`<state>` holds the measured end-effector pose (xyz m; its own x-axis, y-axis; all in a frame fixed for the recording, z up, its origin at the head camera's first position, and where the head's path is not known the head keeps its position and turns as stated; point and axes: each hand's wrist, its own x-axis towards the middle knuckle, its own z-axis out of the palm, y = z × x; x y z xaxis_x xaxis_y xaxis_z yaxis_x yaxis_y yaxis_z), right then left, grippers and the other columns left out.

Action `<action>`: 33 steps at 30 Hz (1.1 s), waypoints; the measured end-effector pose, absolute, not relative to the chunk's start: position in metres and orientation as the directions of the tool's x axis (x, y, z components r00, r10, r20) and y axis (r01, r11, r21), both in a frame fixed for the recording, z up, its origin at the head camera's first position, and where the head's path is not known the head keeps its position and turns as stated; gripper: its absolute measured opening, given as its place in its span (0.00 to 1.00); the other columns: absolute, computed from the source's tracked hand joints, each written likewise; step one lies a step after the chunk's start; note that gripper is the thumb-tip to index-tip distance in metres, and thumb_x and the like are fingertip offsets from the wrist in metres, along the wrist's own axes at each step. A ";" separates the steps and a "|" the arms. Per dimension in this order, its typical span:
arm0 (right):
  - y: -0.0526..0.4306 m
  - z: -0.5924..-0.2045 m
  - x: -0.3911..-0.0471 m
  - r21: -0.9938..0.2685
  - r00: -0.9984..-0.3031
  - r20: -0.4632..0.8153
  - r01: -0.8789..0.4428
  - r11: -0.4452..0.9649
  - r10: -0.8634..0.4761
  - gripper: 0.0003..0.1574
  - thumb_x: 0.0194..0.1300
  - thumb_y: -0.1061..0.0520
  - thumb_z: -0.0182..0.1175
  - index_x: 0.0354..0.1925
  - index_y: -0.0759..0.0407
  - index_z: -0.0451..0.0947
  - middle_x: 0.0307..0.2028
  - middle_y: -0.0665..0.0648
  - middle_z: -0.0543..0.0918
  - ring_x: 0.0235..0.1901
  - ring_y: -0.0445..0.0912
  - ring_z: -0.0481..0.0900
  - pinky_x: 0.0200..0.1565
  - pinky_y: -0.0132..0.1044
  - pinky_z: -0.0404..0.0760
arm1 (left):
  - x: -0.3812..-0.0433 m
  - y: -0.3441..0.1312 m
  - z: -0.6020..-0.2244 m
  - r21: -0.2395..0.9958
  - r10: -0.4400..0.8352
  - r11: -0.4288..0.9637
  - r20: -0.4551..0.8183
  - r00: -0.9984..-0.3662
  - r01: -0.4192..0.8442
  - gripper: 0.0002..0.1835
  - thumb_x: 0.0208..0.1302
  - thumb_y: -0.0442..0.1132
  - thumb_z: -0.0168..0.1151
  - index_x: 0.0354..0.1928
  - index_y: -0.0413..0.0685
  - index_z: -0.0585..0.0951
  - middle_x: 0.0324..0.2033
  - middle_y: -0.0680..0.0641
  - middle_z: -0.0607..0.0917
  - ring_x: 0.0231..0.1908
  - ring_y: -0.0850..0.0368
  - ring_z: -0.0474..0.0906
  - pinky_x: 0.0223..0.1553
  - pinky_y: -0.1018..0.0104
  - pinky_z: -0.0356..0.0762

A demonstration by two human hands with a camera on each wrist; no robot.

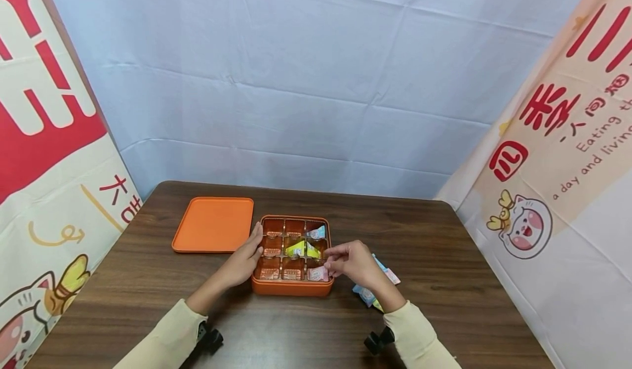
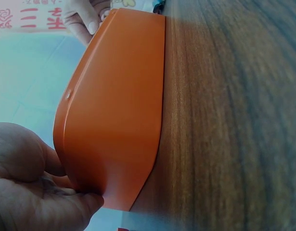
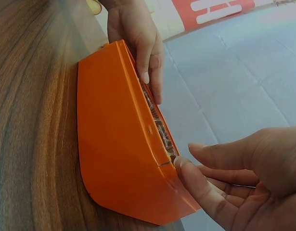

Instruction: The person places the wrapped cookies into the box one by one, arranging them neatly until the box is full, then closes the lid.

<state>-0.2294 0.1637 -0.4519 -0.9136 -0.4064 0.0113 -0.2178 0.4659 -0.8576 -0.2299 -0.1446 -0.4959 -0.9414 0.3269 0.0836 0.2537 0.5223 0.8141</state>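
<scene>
An orange box [image 1: 292,288] with a clear nine-compartment insert sits on the table. Inside are a blue packet [image 1: 317,232] at far right, a yellow packet [image 1: 296,249] in the centre, another yellow packet [image 1: 312,251] in the right middle compartment and a pink packet [image 1: 317,273] at near right. My left hand [image 1: 245,259] rests along the box's left side, its fingers fairly straight at the rim. Over the right rim hovers my right hand [image 1: 353,262], thumb and forefinger slightly apart, with nothing visible between them in the right wrist view; a fingertip is right at the rim.
An orange lid [image 1: 214,224] lies flat on the table [image 1: 424,237], left of the box. Several small packets, among them a blue one [image 1: 364,295], lie to the right, partly hidden under my right forearm. A pale cloth [image 1: 296,84] hangs behind the table.
</scene>
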 end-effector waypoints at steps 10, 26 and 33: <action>0.168 -0.457 -0.229 -0.874 -0.909 0.014 -0.214 0.437 -0.415 0.17 0.68 0.67 0.64 0.53 0.75 0.82 0.32 0.60 0.88 0.27 0.49 0.87 0.37 0.55 0.86 | -0.230 -0.143 -0.500 0.818 0.329 0.521 0.070 -0.942 0.243 0.32 0.81 0.30 0.41 0.78 0.31 0.42 0.79 0.39 0.35 0.78 0.40 0.35 0.74 0.42 0.40; 0.198 -0.439 -0.243 -0.844 -0.938 0.061 -0.231 0.484 -0.341 0.16 0.65 0.70 0.66 0.52 0.71 0.83 0.33 0.64 0.87 0.30 0.63 0.86 0.35 0.52 0.86 | -0.228 -0.145 -0.496 0.809 0.326 0.536 0.067 -0.943 0.242 0.32 0.81 0.31 0.41 0.78 0.31 0.42 0.79 0.39 0.34 0.78 0.40 0.34 0.74 0.42 0.40; 0.216 -0.445 -0.250 -0.717 -0.964 0.062 -0.222 0.661 -0.258 0.14 0.63 0.67 0.69 0.48 0.67 0.86 0.32 0.55 0.87 0.32 0.46 0.85 0.34 0.37 0.82 | -0.229 -0.143 -0.495 0.809 0.331 0.534 0.069 -0.941 0.247 0.32 0.81 0.31 0.41 0.78 0.32 0.42 0.79 0.40 0.34 0.78 0.41 0.34 0.74 0.43 0.40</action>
